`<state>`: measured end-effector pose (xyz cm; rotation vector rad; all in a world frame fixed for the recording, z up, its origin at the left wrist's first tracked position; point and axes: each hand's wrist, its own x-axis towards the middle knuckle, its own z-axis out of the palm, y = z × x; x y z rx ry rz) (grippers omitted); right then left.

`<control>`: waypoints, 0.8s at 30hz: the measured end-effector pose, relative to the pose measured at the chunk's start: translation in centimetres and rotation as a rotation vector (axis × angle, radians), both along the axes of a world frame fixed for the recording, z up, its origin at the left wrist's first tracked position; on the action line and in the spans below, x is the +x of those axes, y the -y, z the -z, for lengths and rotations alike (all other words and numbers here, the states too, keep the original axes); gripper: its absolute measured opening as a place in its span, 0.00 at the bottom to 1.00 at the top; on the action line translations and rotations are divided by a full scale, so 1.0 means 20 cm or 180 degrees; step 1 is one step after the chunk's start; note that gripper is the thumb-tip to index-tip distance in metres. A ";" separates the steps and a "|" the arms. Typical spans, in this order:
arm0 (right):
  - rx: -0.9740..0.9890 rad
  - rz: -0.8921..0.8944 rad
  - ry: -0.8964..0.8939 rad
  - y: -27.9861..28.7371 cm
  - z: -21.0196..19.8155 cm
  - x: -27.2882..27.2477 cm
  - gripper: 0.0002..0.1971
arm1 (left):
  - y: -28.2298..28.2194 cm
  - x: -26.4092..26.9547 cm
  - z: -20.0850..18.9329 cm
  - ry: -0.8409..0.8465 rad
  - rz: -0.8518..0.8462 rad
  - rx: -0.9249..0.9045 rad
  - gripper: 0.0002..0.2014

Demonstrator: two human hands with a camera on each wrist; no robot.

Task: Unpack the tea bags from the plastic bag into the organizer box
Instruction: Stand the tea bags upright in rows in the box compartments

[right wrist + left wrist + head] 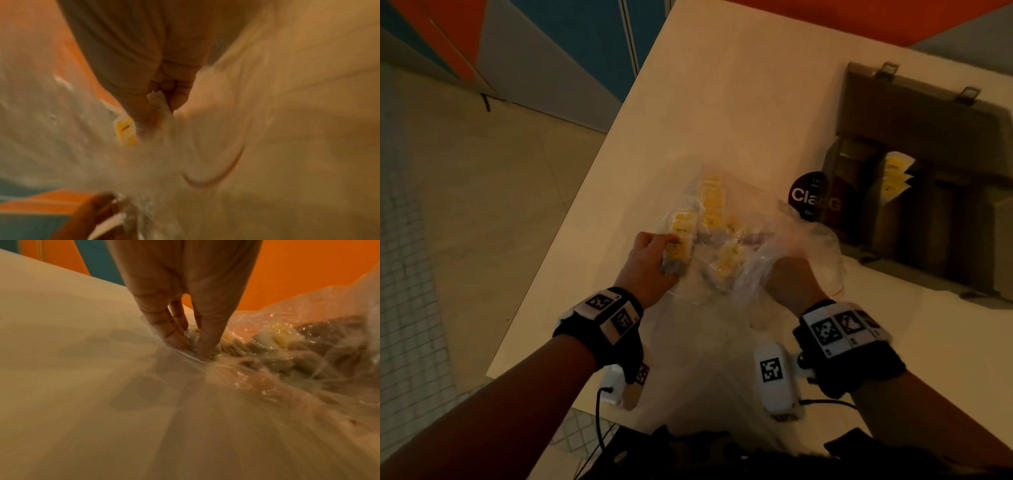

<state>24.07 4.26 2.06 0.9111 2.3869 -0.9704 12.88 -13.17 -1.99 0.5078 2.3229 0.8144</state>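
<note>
A clear plastic bag (812, 247) lies crumpled on the white table (722, 102), with several yellow tea bags (712, 202) showing through it. My left hand (671, 255) grips the bag's left side; in the left wrist view its fingertips (183, 344) and thumb pinch the film of the bag (308, 353) against the table. My right hand (787, 274) is inside the bag, veiled by plastic. In the blurred right wrist view that hand (162, 110) pinches a tea bag (159, 102), with another yellow tea bag (125, 128) beside it.
The dark grey organizer box (962, 222) stands open at the right, lid tilted back, with a few yellow tea bags (895, 180) upright in one compartment. A round dark sticker (806, 195) lies by its left side. The table's left edge drops to the tiled floor (482, 205).
</note>
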 end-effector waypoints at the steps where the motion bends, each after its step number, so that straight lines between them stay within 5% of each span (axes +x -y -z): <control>1: -0.0051 0.0173 -0.0255 -0.01 -0.01 0.02 0.13 | 0.00 0.00 0.00 -0.0002 -0.0001 0.0000 0.29; 4: -0.0394 0.0755 -0.1209 -0.05 -0.07 0.11 0.10 | 0.00 0.00 0.01 -0.0041 0.0019 0.0004 0.29; 13: -0.0632 0.1154 -0.1070 -0.21 -0.30 0.46 0.16 | -0.08 0.03 -0.29 -0.0224 0.0223 0.0741 0.24; 17: -0.0665 0.1284 -0.1503 -0.27 -0.46 0.50 0.18 | -0.27 0.19 -0.58 0.0577 0.0605 0.1674 0.27; 20: -0.0596 0.1062 -0.1812 -0.26 -0.55 0.46 0.18 | -0.42 0.37 -0.67 0.1246 0.1174 0.1725 0.37; 24: -0.0447 0.0886 -0.2034 -0.21 -0.61 0.40 0.20 | -0.51 0.49 -0.65 0.1572 0.1139 0.1885 0.26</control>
